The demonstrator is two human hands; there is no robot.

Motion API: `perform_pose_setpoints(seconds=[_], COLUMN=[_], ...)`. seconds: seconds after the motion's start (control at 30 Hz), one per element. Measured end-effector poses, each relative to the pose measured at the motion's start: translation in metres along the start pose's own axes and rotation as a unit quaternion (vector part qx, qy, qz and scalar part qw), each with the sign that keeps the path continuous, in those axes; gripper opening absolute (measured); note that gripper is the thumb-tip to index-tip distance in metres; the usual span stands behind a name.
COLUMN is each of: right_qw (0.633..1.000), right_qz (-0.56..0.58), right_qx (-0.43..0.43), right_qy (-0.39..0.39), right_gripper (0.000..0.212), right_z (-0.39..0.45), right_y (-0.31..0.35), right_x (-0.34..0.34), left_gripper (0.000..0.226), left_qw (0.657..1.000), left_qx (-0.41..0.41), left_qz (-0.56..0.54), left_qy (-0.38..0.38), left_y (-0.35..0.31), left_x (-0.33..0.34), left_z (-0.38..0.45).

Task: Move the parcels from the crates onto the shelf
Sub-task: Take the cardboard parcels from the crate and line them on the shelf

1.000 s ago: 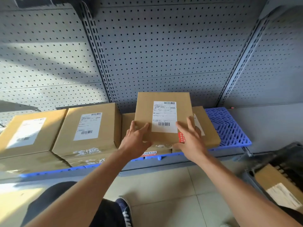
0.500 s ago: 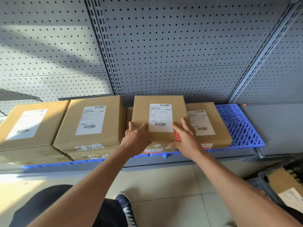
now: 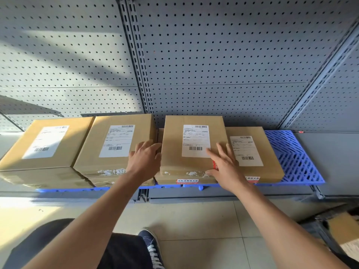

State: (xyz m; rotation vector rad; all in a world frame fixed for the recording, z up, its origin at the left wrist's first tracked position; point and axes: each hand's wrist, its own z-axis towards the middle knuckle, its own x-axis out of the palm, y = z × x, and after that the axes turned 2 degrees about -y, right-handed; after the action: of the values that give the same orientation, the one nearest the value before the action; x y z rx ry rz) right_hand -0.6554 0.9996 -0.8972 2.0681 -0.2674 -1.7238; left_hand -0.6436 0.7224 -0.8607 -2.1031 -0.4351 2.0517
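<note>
both hands sit at the middle parcel (image 3: 194, 144) on the shelf (image 3: 194, 196). left hand (image 3: 144, 162) lies with fingers straight and spread against the parcel's left side, in the gap next to the neighbouring large box (image 3: 116, 144). right hand (image 3: 225, 167) is flat and spread too, palm on the parcel's near right corner, fingers reaching up over the top beside the white label (image 3: 195, 140); neither hand curls round anything.

the parcel lies flat on top of a lower box (image 3: 184, 178) with a red sticker on its front, which stands on the blue plastic grid (image 3: 295, 158) lining the shelf. another flat box (image 3: 252, 152) touches it on the right, and a fourth box (image 3: 46, 144) sits far left. the placing looks as good as done; what remains seems only squaring it up.

it is a stiff brown carton, taped along the front edge, and by its flat shape probably light to moderate, though the weight cannot be seen. the cardboard should give fair friction. the best hold is palms on the two opposite short sides, thumbs on top, keeping off the loose torn tape at the front. at lower right a dark crate (image 3: 326, 228) shows one more parcel (image 3: 343, 230) waiting.
</note>
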Motion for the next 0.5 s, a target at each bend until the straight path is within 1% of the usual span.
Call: perform_pose_setpoints(seconds=[0.07,0.2,0.5], right_qw=[1.000,1.000,0.999], right_qz=[-0.002,0.006,0.001], right_qx=[-0.009,-0.019,-0.040], right_qy=[0.003,0.004,0.002], right_gripper=[0.079,0.078,0.077], right_z=[0.003,0.010,0.017], right_y=[0.002,0.005,0.013], right_x=[0.002,0.008,0.014], left_gripper=[0.048,0.051,0.067], left_qw=[1.000,0.998,0.999], left_qx=[-0.011,-0.004,0.006], left_qz=[0.024,0.052,0.048], left_qy=[0.013,0.024,0.017], left_y=[0.012,0.021,0.024], left_x=[-0.001,0.001,0.005], left_z=[-0.004,-0.011,-0.010])
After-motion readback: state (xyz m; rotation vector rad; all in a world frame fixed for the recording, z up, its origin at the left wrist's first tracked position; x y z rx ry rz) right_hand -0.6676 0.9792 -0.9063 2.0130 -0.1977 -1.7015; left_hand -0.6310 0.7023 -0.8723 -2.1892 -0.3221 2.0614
